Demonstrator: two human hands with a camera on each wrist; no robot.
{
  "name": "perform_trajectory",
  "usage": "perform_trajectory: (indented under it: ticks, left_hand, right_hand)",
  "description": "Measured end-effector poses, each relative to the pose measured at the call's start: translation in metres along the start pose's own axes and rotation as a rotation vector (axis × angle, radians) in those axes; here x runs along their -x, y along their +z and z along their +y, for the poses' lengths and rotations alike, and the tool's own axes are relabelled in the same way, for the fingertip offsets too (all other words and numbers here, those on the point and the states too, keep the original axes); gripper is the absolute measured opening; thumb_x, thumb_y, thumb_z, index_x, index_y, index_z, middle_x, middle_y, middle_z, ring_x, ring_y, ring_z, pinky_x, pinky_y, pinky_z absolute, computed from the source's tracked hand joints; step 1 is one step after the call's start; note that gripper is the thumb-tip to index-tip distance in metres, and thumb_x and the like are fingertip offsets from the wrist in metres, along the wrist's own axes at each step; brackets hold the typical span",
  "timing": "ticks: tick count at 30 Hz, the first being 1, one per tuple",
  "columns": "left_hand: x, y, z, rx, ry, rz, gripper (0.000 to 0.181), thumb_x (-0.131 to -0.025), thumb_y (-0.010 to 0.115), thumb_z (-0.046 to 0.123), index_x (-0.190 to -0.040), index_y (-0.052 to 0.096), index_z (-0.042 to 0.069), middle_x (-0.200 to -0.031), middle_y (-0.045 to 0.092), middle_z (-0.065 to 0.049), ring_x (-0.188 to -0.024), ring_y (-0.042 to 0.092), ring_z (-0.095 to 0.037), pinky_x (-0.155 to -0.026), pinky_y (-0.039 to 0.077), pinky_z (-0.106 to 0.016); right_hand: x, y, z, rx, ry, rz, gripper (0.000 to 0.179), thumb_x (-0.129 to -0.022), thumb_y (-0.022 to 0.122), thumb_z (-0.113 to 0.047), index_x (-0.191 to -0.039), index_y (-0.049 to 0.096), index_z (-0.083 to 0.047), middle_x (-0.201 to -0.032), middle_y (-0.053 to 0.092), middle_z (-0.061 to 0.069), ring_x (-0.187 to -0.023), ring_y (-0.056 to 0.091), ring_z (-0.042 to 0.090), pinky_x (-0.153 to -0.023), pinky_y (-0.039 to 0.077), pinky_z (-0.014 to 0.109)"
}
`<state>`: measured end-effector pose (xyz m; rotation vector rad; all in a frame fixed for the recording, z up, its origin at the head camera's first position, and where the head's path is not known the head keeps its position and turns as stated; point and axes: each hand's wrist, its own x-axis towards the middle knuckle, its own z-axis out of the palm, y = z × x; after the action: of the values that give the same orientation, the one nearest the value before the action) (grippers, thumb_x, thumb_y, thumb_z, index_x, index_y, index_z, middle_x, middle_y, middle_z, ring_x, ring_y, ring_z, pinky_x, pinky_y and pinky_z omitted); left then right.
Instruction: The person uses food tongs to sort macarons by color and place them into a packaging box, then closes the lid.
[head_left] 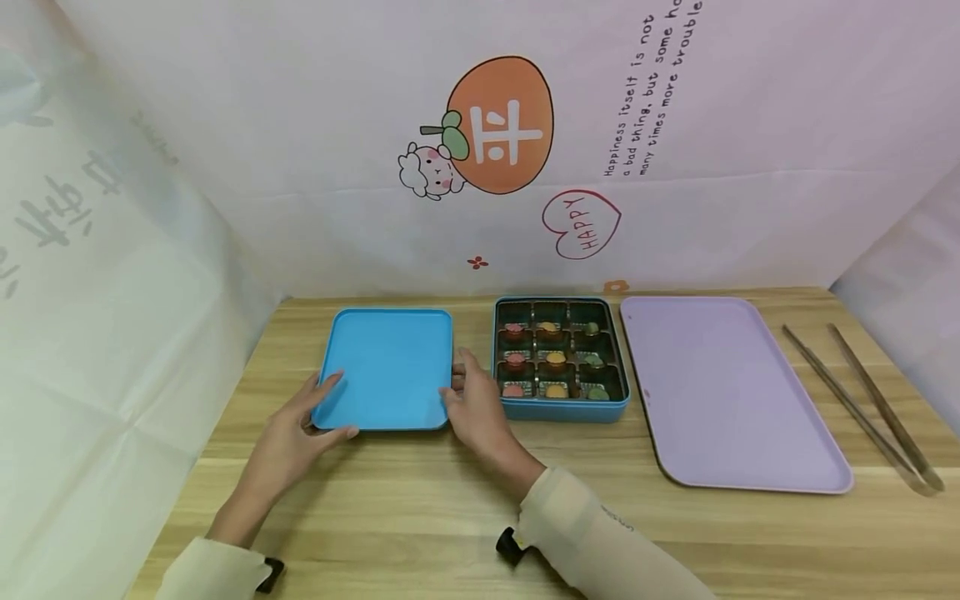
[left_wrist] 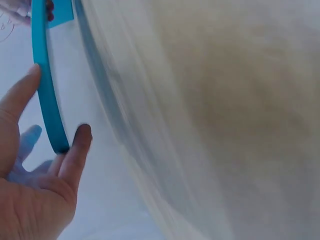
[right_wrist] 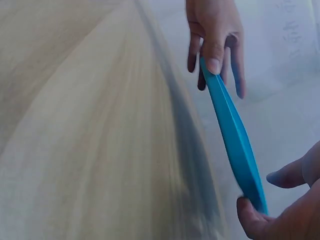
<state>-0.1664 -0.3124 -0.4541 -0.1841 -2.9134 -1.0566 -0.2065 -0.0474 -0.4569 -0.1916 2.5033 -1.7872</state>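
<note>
A shallow blue square lid [head_left: 386, 367] is at the left of the table, between both hands. My left hand [head_left: 288, 442] holds its near left corner, fingers spread along the edge and partly hidden under it. At the near right corner, my right hand [head_left: 480, 408] grips the side with the thumb over the rim. Seen from the right wrist, the lid [right_wrist: 232, 135] is edge-on above the wooden surface, fingers below its lower end. Just right of that hand stands a blue box [head_left: 562, 412] with a dark divided insert holding small pink, yellow and green pieces.
A light purple tray [head_left: 735, 392] lies to the right of the box. Long metal tongs [head_left: 873, 408] rest beyond it, near the right side. The wooden table [head_left: 420, 525] meets a white printed cloth [head_left: 337, 208] at the back and sides.
</note>
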Motion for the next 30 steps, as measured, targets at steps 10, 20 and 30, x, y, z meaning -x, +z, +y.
perform_trajectory:
  ticks: [10, 20, 30]
  left_hand:
    - [0.014, -0.005, -0.001, 0.195, -0.024, -0.015, 0.095, -0.09, 0.085, 0.029, -0.167, 0.03, 0.029, -0.173, 0.022, -0.019, -0.139, 0.052, -0.051, -0.095, 0.059, -0.038]
    - [0.021, -0.014, 0.003, 0.484, -0.048, -0.076, 0.091, -0.099, 0.075, 0.02, -0.169, 0.018, 0.029, -0.175, 0.019, -0.014, -0.099, 0.077, -0.024, -0.075, 0.063, -0.032]
    - [0.025, -0.024, 0.017, 0.589, -0.077, -0.072, 0.072, -0.108, 0.062, 0.021, -0.169, 0.025, 0.019, -0.167, 0.04, -0.014, -0.083, 0.073, -0.019, -0.068, 0.061, -0.03]
  right_hand:
    - [0.004, -0.016, -0.003, -0.091, 0.006, -0.052, 0.055, -0.102, 0.057, 0.006, -0.156, 0.043, 0.007, -0.125, 0.066, 0.023, -0.098, 0.067, 0.024, -0.075, 0.057, 0.035]
    - [0.012, -0.044, -0.003, -0.34, 0.176, -0.17, 0.069, -0.102, 0.06, 0.003, -0.164, 0.034, -0.012, -0.126, 0.057, 0.019, -0.089, 0.061, 0.019, -0.07, 0.06, 0.043]
    - [0.025, -0.076, -0.009, -0.327, 0.139, -0.223, 0.073, -0.1, 0.058, 0.003, -0.165, 0.031, -0.017, -0.133, 0.052, 0.018, -0.088, 0.059, 0.02, -0.067, 0.06, 0.039]
